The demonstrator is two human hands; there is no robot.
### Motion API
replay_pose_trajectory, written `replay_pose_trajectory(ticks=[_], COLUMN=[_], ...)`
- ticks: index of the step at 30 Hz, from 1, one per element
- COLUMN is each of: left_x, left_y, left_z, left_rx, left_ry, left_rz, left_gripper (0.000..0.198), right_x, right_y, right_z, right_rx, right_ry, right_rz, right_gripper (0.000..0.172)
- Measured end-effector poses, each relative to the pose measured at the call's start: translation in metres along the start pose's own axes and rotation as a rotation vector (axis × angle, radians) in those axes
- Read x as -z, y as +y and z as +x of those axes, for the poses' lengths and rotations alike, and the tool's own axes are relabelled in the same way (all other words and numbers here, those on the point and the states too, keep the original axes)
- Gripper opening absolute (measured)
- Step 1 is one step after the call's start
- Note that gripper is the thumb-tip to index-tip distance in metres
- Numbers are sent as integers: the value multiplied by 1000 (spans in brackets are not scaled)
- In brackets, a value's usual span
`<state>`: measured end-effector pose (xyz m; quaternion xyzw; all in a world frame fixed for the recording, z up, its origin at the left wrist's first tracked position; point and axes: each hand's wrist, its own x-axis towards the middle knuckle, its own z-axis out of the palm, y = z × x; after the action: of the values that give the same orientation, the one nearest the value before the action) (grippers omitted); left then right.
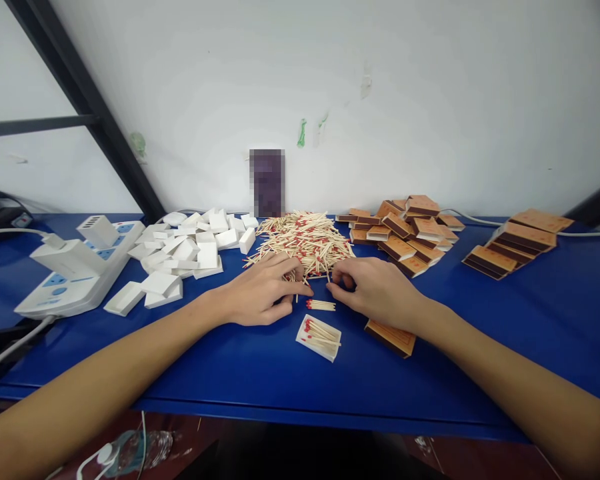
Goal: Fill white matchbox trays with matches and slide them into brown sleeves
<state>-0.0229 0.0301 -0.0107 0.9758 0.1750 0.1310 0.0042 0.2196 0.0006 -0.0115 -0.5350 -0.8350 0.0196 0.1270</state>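
Note:
A heap of red-tipped matches (307, 240) lies on the blue table (530, 320) in the middle. My left hand (263, 293) rests at the heap's near edge, fingers curled and pinched over a few matches. My right hand (375, 290) lies beside it, fingers bent, fingertips near a small bundle of matches (321, 305) between the two hands. In front of them sits a white inner tray (319, 337) partly filled with matches. A brown matchbox sleeve (391, 337) lies under my right wrist.
A pile of empty white trays (190, 250) sits left of the heap. Brown sleeves are piled at the back right (405, 230) and stacked at far right (510, 247). A white power strip with adapters (75, 273) is at left. A wall stands close behind.

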Motion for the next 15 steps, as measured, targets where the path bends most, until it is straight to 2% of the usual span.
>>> replay_pose_trajectory(ticks=[5, 8, 10, 12, 15], left_x=[0, 1, 4, 8, 11], left_y=[1, -2, 0, 8, 41], left_z=[0, -1, 0, 2, 5], left_rx=[-8, -22, -36, -71, -184], left_ry=[-40, -10, 89, 249, 457], left_rz=[21, 31, 23, -7, -114], left_gripper=[36, 36, 35, 31, 23], right_x=[5, 8, 8, 7, 6], right_y=[-2, -4, -4, -4, -4], right_z=[0, -1, -2, -3, -4], right_rx=[-27, -35, -46, -57, -5], right_ry=[-47, -63, -67, -66, -64], right_rz=[16, -7, -23, -41, -33], right_gripper=[8, 7, 8, 9, 8])
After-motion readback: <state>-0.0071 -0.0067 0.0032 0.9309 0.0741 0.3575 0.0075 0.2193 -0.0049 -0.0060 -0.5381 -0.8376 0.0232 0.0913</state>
